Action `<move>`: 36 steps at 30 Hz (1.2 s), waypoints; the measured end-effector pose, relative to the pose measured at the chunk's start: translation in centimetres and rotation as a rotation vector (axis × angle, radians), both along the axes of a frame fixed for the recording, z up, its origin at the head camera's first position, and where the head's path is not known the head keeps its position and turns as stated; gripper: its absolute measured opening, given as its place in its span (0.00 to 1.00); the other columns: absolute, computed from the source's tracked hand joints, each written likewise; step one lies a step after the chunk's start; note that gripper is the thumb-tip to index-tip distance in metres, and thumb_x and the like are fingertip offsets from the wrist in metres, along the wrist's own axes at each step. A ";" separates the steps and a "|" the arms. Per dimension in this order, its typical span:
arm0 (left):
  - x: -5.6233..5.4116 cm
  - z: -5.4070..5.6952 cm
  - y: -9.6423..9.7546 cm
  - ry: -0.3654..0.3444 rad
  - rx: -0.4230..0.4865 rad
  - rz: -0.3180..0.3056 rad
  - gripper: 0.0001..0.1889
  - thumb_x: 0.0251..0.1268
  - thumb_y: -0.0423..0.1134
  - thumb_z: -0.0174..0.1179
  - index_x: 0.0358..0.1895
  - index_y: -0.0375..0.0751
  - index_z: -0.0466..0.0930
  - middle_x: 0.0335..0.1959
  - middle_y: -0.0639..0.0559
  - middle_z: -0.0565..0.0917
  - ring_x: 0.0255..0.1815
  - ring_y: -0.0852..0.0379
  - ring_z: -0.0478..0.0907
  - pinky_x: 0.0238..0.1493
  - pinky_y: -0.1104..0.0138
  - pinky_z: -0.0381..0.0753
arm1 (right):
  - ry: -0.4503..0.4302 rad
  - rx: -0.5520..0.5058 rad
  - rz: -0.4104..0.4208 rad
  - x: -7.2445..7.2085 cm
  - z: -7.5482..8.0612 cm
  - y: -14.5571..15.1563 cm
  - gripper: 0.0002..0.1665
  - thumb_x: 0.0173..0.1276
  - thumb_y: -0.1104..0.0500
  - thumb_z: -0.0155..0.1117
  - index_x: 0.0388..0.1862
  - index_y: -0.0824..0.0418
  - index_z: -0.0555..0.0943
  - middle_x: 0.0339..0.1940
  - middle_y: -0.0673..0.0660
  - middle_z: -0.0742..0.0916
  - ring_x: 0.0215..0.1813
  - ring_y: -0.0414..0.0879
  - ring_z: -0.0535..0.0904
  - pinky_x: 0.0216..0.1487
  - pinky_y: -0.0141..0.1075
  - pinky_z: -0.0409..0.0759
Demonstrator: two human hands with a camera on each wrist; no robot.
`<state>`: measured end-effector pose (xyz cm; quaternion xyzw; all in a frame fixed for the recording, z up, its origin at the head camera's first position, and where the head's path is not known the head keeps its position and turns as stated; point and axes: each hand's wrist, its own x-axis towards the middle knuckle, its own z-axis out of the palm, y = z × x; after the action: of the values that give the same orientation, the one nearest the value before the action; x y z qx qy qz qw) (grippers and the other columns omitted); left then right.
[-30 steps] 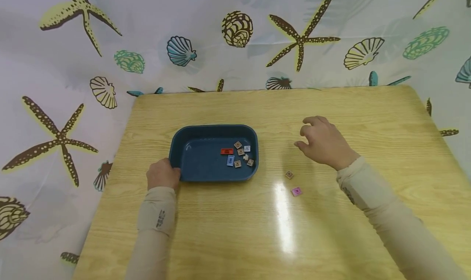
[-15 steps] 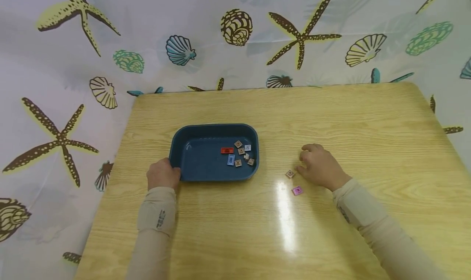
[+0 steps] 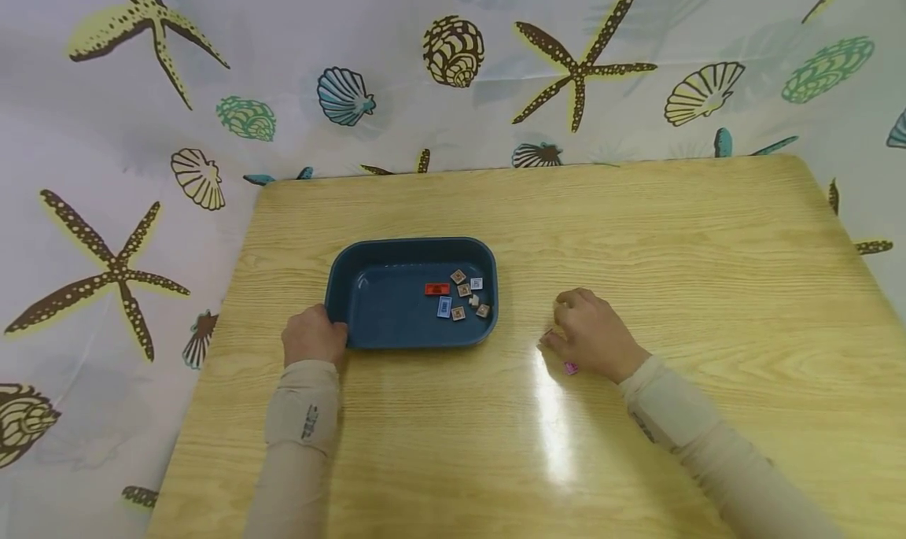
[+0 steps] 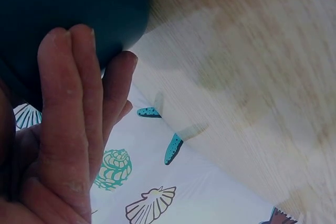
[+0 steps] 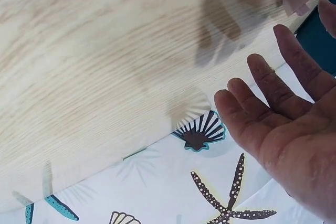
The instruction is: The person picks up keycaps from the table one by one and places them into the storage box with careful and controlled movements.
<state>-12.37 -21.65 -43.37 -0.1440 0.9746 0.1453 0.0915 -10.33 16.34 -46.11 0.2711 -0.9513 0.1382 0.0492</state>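
My left hand (image 3: pixel 314 337) grips the near left corner of a dark blue rectangular tray (image 3: pixel 385 342); in the left wrist view its fingers (image 4: pixel 65 93) lie along the tray's outer wall. My right hand (image 3: pixel 594 333) is over the table to the right of the tray, fingers loosely bent. In the right wrist view a small tan block (image 5: pixel 296 1) lies just beyond the thumb and index fingertip, with a gap showing. A small pink block (image 3: pixel 570 368) lies by the hand, partly covered by it. Several small printed blocks sit in the tray's right half, among them a red one (image 3: pixel 436 289) and a blue one (image 3: pixel 443 307).
A wood-grain table (image 3: pixel 453 444) bears the tray and blocks. White cloth (image 3: pixel 396 43) printed with starfish and shells hangs behind the table and along its sides. A bright reflection streaks the tabletop below the right hand.
My right hand has come down and to the left, from above the table to the loose tan block, which it now mostly hides in the head view. The left hand and tray stay put.
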 end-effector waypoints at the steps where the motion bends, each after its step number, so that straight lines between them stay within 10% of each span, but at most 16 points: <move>1: 0.0 0.0 0.0 -0.001 0.002 0.002 0.18 0.57 0.35 0.50 0.43 0.24 0.80 0.39 0.28 0.84 0.41 0.34 0.83 0.43 0.47 0.80 | -0.002 0.001 0.002 0.0 -0.1 -0.1 0.17 0.53 0.53 0.73 0.24 0.66 0.82 0.43 0.68 0.86 0.50 0.64 0.82 0.46 0.53 0.83; 23: 0.1 -0.1 -0.2 0.005 0.003 -0.001 0.17 0.57 0.35 0.51 0.42 0.23 0.80 0.38 0.28 0.84 0.40 0.34 0.83 0.43 0.47 0.80 | -0.021 0.053 -0.040 -0.7 1.1 -0.3 0.10 0.53 0.61 0.71 0.19 0.64 0.80 0.46 0.70 0.86 0.51 0.67 0.81 0.44 0.56 0.82; 36: -0.1 -0.2 0.0 0.001 0.006 0.015 0.17 0.58 0.36 0.53 0.43 0.25 0.80 0.40 0.29 0.84 0.43 0.35 0.82 0.46 0.48 0.80 | 0.078 0.011 0.032 -3.7 5.9 -4.1 0.10 0.56 0.60 0.68 0.19 0.63 0.81 0.47 0.68 0.85 0.53 0.63 0.80 0.50 0.54 0.80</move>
<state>-12.43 -21.67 -43.53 -0.1512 0.9730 0.1489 0.0902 -14.05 12.28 -40.24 0.2920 -0.9449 0.1230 0.0824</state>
